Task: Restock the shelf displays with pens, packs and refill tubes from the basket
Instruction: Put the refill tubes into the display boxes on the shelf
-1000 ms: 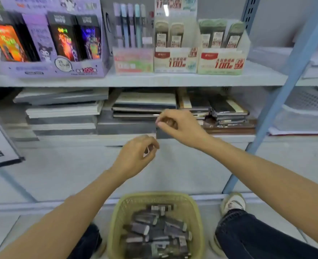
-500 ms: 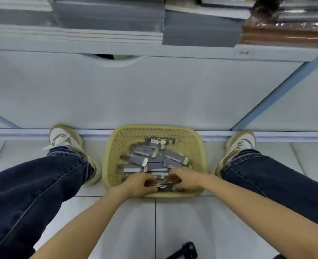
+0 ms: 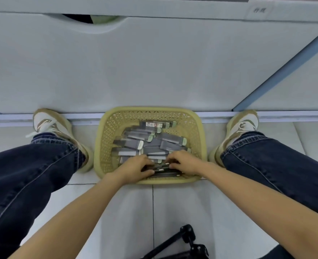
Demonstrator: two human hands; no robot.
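A yellow lattice basket [image 3: 105, 139] stands on the floor between my feet, against the base of the shelf unit. It holds several grey refill tubes [image 3: 130, 143] with pale green caps, lying in a loose heap. Both my hands are down in the near part of the basket. My left hand [image 3: 135, 166] curls its fingers and thumb round a bundle of tubes [image 3: 162, 168] from the left. My right hand [image 3: 184, 162] grips the same bundle from the right, fingers curled over it. The bundle is mostly hidden between the hands.
The grey front panel of the shelf unit [image 3: 154, 62] rises behind the basket, with a blue upright [image 3: 281, 71] at the right. My shoes [image 3: 49, 126] and jeans flank the basket. A black tripod-like stand [image 3: 188, 242] lies on the tiled floor near me.
A second ago both hands were up at the shelf of notebooks; since then my view dropped to the floor and both hands went into the basket, closing on a bundle of tubes.
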